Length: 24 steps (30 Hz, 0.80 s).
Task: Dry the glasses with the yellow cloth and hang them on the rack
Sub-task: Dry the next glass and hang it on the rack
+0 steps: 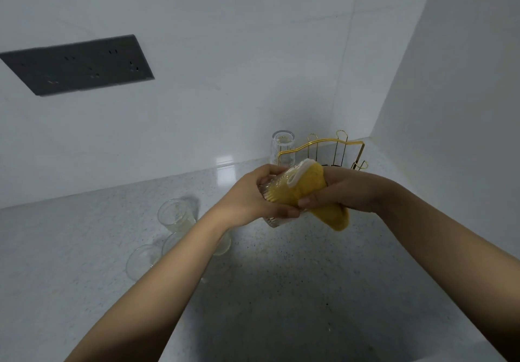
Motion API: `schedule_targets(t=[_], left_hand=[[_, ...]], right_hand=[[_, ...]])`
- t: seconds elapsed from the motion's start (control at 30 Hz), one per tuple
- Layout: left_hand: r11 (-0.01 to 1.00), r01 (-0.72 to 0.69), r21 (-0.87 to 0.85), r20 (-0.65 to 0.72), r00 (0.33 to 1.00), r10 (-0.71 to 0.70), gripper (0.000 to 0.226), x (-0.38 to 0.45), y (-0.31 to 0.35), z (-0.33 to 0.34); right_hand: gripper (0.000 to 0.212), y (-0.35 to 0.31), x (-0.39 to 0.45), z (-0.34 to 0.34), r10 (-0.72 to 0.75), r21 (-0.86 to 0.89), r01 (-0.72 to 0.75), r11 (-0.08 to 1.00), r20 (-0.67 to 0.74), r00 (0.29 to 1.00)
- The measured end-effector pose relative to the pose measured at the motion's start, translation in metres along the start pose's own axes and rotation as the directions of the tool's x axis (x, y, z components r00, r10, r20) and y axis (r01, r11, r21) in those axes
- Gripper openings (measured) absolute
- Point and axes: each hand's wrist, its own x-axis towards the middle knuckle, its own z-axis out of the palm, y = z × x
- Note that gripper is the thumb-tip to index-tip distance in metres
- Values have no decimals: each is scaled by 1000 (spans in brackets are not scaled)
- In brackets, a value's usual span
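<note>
Glass [274, 193] and yellow cloth [306, 190] in hands

— Worn on the head, wide-angle, looking forward and down along both forearms onto the speckled counter [84, 235].
— Facing which way?
— Toward the wall corner at one o'clock; socket panel [77, 64] at ten o'clock.
— How near?
— Close: left hand [253, 195] and right hand [346, 193] at mid-frame, forearms running off the bottom edge.
— Shared with another view?
— Only one view given.
</note>
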Motion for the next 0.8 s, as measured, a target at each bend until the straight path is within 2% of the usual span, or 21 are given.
schedule_targets(t=[0.07, 0.17, 0.3, 0.4, 0.5, 0.6, 0.7, 0.77, 0.8], left_hand=[[999, -10, -35, -71, 997, 8, 75, -3, -4, 4], [976, -47, -212, -117, 993, 22, 70, -11, -13, 13], [967, -50, -251, -181, 983, 3, 55, -12, -19, 28], [953, -14, -301, -177, 983, -42, 52, -8, -23, 29], [888, 16, -459, -68, 996, -53, 74, -6, -21, 24], [817, 150, -557, 111, 988, -106, 92, -4, -13, 15], [750, 294, -592, 289, 947, -143, 92, -4, -11, 12], [657, 430, -619, 389, 895, -219, 76, -8, -11, 15], [618, 480, -623, 427, 870, -245, 68, -10, -10, 16]], right_hand=[[24, 0, -1, -1, -32, 33, 34, 999, -50, 998], [24, 4, 1, 0, -16, 58, 21, 998, -96, 995], [11, 4, 9, 9, -42, 1, 43, 999, -186, 982], [14, 0, 9, 8, 2, 3, -2, 1000, -135, 991], [33, -1, 4, 4, 85, -40, -85, 996, 0, 996], [39, -1, -1, 5, 149, -105, -139, 985, 96, 984], [37, -3, -6, 10, 204, -274, -164, 948, 123, 971], [47, -6, -8, 12, 231, -455, -155, 877, 116, 966], [49, -7, -9, 13, 232, -491, -144, 859, 122, 965]])
